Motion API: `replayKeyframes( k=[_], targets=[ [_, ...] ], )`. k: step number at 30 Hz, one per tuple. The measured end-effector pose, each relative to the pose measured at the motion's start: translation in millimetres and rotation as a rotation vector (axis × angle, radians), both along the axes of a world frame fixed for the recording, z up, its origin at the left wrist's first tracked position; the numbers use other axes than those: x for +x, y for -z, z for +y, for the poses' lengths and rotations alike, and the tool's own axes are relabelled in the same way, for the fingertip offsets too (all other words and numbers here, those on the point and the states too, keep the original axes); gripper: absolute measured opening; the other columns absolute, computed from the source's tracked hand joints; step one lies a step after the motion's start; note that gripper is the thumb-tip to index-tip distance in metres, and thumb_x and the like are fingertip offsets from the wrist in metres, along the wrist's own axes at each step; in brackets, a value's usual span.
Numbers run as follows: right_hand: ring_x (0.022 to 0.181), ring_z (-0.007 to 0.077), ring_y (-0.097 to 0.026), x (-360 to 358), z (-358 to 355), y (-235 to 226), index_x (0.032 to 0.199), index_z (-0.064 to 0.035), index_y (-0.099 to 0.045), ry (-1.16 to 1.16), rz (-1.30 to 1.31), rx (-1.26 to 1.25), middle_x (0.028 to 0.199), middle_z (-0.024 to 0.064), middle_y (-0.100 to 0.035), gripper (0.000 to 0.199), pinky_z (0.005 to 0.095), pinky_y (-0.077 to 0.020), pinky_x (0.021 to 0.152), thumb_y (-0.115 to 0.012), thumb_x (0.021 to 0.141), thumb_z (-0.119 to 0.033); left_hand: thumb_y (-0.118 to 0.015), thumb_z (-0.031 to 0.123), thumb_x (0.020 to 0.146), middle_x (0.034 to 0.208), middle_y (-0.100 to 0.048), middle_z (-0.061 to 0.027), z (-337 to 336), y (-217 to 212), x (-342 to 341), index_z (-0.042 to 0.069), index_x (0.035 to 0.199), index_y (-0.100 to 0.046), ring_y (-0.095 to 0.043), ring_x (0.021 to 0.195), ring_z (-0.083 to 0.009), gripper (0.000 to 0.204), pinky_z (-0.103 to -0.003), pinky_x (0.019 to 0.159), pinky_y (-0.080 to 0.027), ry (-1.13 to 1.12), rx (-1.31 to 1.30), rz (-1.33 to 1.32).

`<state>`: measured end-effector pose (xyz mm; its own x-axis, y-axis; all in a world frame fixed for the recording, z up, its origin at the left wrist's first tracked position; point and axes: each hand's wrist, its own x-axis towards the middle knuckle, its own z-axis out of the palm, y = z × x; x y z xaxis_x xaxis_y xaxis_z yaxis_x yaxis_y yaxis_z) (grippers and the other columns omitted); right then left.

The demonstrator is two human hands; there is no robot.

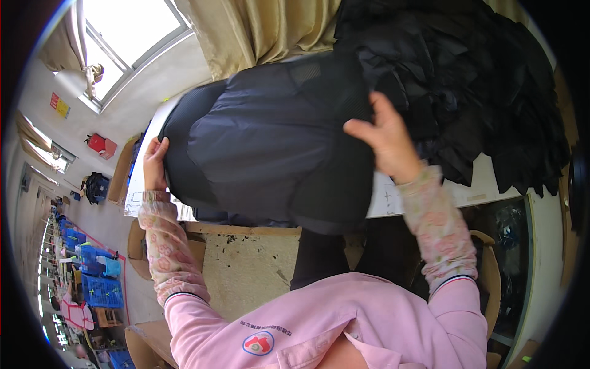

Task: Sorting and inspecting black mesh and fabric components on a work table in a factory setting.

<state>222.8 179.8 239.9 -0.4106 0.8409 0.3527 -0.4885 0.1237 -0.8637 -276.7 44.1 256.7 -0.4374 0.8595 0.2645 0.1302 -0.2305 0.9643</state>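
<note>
A black garment piece (258,135) with a smooth middle panel and textured, mesh-like side panels is spread out in front of me, partly past the table's near edge. My left hand (155,165) pinches its left edge, thumb on top. Over by the right edge, my right hand (391,140) has its thumb and forefinger spread apart, with nothing seen between them; its other fingers are partly hidden. Beside it on the right lies a big heap of black garments (455,86). Underneath is a white table (384,198).
Gold curtains (264,31) hang behind the table, near a bright window (132,31). Cardboard boxes (150,338) stand below at the left and right. Blue crates (101,290) line the floor farther left. More dark cloth (246,218) shows under the garment piece.
</note>
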Motion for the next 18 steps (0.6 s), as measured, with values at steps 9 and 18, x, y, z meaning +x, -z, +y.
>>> replayKeyframes(
  k=[9,18],
  targets=[
    [0.097,0.0409,-0.063,-124.0,11.2,238.6,0.105,0.0076,-0.056,0.502,-0.773,-0.061,0.098,0.0272,-0.065,0.065,0.0410,-0.0499,0.086,-0.082,0.068,-0.039,-0.076,0.017,0.075,0.119,-0.059,-0.0158,50.8,75.2,142.1,0.005,0.116,-0.058,-0.053,0.114,-0.0375,0.047,-0.044,0.097,-0.042,0.076,-0.041,1.065],
    [0.054,0.0148,-0.059,-139.6,91.5,197.4,0.090,-0.0013,-0.064,0.147,-0.714,-0.171,0.071,0.0073,-0.063,0.040,0.0290,-0.0463,0.045,-0.073,0.080,-0.038,-0.054,0.069,0.081,0.156,-0.018,-0.0185,21.2,220.2,188.5,0.025,0.149,-0.031,-0.014,0.144,-0.0389,0.085,-0.064,0.111,-0.009,0.351,-0.380,1.204]
  ],
)
